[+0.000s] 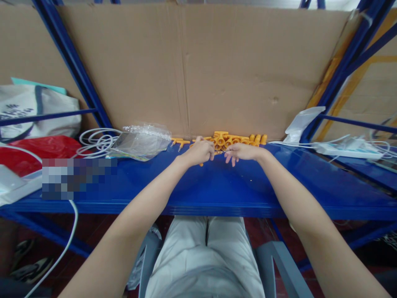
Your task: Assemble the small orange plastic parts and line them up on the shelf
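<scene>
My left hand is closed around an orange T-handled corkscrew; most of the handle is hidden by the fingers. A thin metal spiral shows in the gap toward my right hand. That hand hovers beside it with fingers apart and loosely bent; whether the fingertips touch the spiral is too small to tell. Right behind both hands lies a pile of orange plastic pieces, hollow sleeves with round mouths among them. Left of my left hand, a few orange T-handles with metal spirals rest on the blue table.
Clear plastic bags and a coiled white cable lie at the left, near a red bag. A white power strip with cables is at the right. Cardboard walls off the back between blue posts.
</scene>
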{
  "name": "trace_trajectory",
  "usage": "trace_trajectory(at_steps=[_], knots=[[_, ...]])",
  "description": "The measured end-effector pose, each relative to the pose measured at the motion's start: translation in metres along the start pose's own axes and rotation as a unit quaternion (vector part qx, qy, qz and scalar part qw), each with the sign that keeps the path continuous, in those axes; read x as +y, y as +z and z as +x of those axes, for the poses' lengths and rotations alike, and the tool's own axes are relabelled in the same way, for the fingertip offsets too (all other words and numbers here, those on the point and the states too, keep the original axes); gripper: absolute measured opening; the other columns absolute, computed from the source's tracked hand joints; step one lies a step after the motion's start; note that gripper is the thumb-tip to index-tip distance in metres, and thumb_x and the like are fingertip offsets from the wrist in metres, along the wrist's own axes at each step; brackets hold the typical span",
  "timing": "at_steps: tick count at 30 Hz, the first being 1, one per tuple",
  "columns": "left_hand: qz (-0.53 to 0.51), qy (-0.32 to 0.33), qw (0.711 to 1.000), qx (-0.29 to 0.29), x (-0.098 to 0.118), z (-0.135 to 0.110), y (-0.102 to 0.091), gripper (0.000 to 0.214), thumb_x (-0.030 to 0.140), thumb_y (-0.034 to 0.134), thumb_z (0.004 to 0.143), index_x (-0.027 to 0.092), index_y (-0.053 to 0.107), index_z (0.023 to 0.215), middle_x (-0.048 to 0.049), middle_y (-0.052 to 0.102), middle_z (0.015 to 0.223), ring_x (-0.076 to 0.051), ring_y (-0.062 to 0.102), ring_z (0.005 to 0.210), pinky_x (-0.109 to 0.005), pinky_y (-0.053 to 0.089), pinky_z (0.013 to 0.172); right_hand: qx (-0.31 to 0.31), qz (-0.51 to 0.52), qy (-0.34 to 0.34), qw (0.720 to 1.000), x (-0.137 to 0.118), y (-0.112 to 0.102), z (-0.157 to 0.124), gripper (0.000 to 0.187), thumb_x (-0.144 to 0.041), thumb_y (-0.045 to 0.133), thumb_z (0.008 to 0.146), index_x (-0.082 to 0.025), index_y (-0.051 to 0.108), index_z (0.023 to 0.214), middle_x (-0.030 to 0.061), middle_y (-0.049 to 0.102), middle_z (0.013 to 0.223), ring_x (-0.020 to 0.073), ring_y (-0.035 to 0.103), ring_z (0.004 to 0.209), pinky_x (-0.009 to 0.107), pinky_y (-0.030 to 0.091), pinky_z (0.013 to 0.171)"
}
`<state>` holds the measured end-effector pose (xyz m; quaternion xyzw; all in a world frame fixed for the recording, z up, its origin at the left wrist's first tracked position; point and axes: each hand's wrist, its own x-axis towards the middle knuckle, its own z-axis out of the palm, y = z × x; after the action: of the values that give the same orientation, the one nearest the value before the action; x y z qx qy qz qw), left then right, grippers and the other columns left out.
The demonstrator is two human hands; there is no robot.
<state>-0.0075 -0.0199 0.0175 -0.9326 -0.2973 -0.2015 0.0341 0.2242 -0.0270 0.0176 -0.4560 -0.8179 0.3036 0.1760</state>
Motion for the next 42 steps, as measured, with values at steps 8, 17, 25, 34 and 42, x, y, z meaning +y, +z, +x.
trace_trajectory(at_steps=[8,17,25,34,42], knots=[[-0.031,-0.028,0.999,-0.021,0.01,-0.001,-0.003,0.03,-0.001,0.047,0.064,0.017,0.07,0.058,-0.0023,0.067,0.079,-0.014,0.063,0.077,-0.028,0.052,0.081,0.016,0.04,-0.032,0.999,0.004,-0.011,-0.006,0.033,-0.051,0.068,0.092,-0.019,0.071,0.083,0.0094,0.079,0.089,0.0168,0.07,0.064,0.03,0.054,0.063],[-0.049,-0.049,0.998,-0.007,0.007,0.0,-0.004,0.029,-0.003,0.045,0.063,0.016,0.066,0.056,-0.0032,0.066,0.079,-0.015,0.063,0.08,-0.03,0.052,0.084,0.018,0.076,-0.046,0.996,0.008,-0.013,-0.003,0.03,-0.044,0.076,0.085,-0.02,0.068,0.1,0.0065,0.079,0.091,0.0154,0.069,0.066,0.029,0.053,0.066],[-0.046,-0.044,0.998,0.0,0.004,0.0,-0.003,0.028,0.0,0.044,0.062,0.017,0.065,0.055,-0.0036,0.066,0.076,-0.015,0.062,0.077,-0.029,0.053,0.081,0.117,0.056,-0.058,0.99,0.001,0.001,0.004,0.02,-0.033,0.069,0.09,-0.019,0.057,0.081,0.0044,0.075,0.075,0.0125,0.064,0.055,0.027,0.052,0.063],[-0.005,-0.043,0.999,-0.022,0.015,-0.002,-0.004,0.026,0.001,0.047,0.071,0.016,0.064,0.057,-0.0056,0.065,0.079,-0.017,0.062,0.079,-0.031,0.052,0.082,0.189,-0.004,-0.056,0.98,-0.012,0.013,0.005,0.024,-0.024,0.06,0.094,-0.021,0.052,0.071,-0.0038,0.062,0.054,0.0091,0.052,0.041,0.021,0.042,0.049],[0.03,-0.021,0.999,-0.012,0.016,-0.002,-0.003,0.03,0.007,0.048,0.083,0.016,0.066,0.061,-0.0064,0.065,0.08,-0.018,0.061,0.08,-0.03,0.05,0.079,0.211,-0.04,-0.027,0.976,-0.025,0.015,-0.001,0.034,-0.024,0.055,0.096,-0.022,0.048,0.062,-0.0054,0.055,0.047,0.0085,0.047,0.037,0.021,0.04,0.048]])
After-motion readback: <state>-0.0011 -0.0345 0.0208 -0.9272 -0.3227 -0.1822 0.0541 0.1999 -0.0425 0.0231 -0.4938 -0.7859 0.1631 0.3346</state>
